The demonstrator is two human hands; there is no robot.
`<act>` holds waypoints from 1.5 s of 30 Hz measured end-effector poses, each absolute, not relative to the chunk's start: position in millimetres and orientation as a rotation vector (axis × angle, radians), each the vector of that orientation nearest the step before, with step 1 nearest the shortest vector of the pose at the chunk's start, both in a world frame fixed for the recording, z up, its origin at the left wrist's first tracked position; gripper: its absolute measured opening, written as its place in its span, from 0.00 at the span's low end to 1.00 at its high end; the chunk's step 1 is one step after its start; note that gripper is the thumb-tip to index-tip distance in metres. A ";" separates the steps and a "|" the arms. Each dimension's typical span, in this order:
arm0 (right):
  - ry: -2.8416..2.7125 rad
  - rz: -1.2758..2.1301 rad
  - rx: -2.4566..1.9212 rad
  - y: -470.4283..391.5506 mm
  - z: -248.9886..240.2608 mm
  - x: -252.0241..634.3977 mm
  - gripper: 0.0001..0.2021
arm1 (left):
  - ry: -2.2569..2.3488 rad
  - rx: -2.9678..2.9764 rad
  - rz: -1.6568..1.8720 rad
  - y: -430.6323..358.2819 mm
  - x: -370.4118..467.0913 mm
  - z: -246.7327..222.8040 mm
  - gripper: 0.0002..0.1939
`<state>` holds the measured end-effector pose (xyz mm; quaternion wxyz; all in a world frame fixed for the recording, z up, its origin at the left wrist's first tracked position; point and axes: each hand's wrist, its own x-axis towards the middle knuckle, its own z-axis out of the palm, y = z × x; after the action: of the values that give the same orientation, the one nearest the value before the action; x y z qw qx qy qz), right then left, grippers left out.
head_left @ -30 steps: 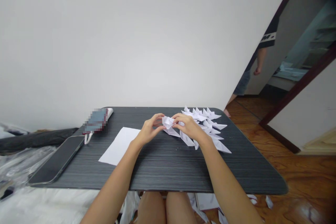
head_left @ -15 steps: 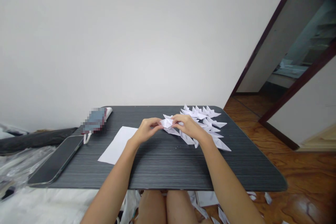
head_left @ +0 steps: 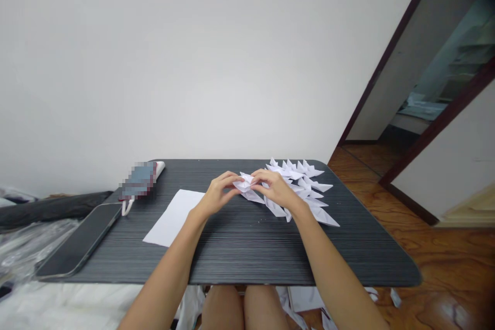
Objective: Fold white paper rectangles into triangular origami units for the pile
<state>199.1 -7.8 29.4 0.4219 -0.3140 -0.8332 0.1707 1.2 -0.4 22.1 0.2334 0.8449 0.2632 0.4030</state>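
Note:
A small folded white paper piece (head_left: 243, 184) is pinched between my two hands above the dark table (head_left: 247, 252). My left hand (head_left: 218, 193) grips its left end with thumb and fingers. On its right end, the thumb and fingers of my right hand (head_left: 273, 185) are closed. Another folded paper (head_left: 252, 196) lies just beneath the held one. Several folded white paper boats (head_left: 313, 198) are grouped to the right, partly hidden by my right hand. Left of my left hand lies a flat white sheet (head_left: 174, 218), partly covered by my forearm.
A phone (head_left: 81, 241) lies at the table's left edge. Behind it is a blurred-out object (head_left: 138, 180) with a white cable. A white wall rises behind the table. Paper scraps (head_left: 395, 297) lie on the wooden floor at right.
My fingers have shifted slightly on the folded paper, which sits a little further left and shows a wider boat shape. The view has tilted slightly.

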 end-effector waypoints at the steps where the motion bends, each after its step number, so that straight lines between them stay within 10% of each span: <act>1: -2.082 0.427 -0.783 -7.6 29.0 198.7 0.02 | 0.732 2.317 1.116 -0.1 1.1 21.6 0.13; 45: -1.941 0.301 -0.845 -13.0 25.6 176.4 0.02 | 1.116 2.251 1.482 -0.7 17.7 18.5 0.14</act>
<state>176.4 -13.0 25.6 0.4809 -0.3465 -0.7959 0.1235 17.7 -0.7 18.5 0.1119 0.7669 0.3801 0.5049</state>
